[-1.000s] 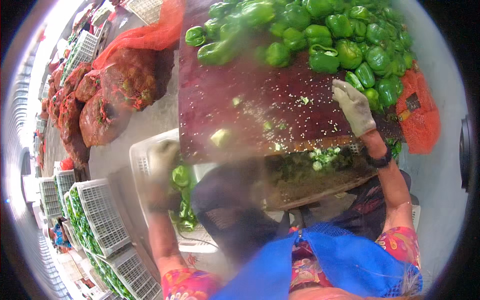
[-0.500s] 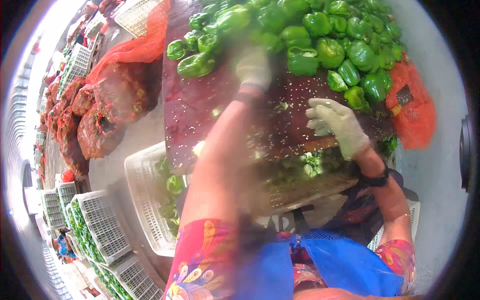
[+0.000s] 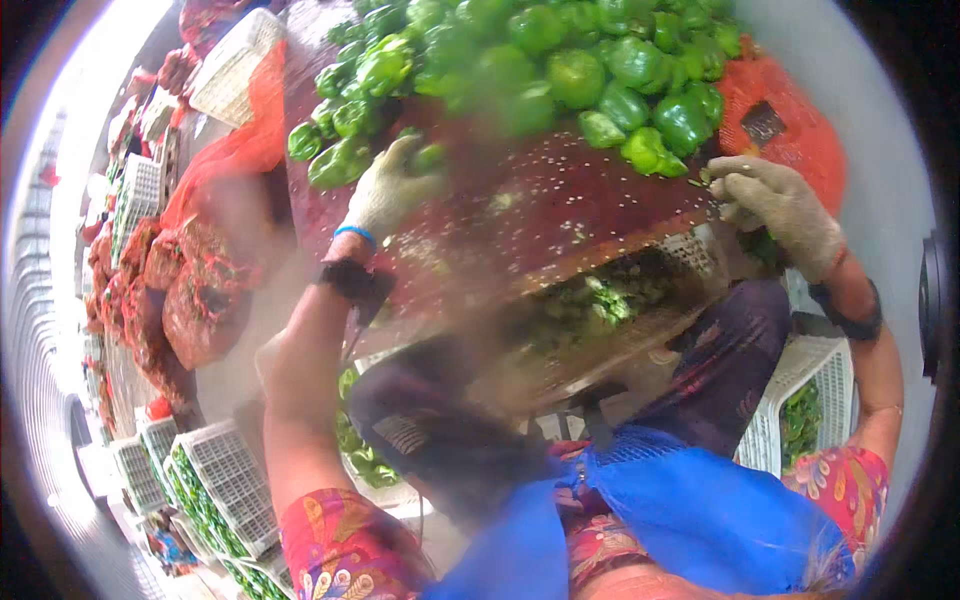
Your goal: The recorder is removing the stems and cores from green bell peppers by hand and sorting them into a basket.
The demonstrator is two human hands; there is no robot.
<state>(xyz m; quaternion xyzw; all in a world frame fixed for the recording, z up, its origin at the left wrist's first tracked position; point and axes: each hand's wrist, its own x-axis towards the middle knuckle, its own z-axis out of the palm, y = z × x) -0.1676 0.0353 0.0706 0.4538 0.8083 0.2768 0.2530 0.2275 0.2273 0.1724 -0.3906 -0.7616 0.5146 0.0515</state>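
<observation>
My left hand (image 3: 385,192), in a pale glove with a blue band at the wrist, is curled over the left part of a dark red tabletop (image 3: 480,215). Its fingers close on a green bell pepper (image 3: 429,158), partly hidden by the glove. At the table's right edge my right hand (image 3: 785,212), also gloved, has its fingers bent inward; what they hold, if anything, is hidden. A big heap of green bell peppers (image 3: 575,78) covers the far side. Pale seeds are scattered over the tabletop.
Below the table's near edge sits a container of green scraps (image 3: 607,300). An orange-red mesh bag (image 3: 790,125) lies at the far right. White crates stand at my right (image 3: 845,370) and lower left (image 3: 228,480). Filled mesh sacks (image 3: 205,310) lie to the left.
My left hand has come back from the heap toward the left and now has a pepper in it. My right hand has shifted right, to the table's edge. The view has moved too.
</observation>
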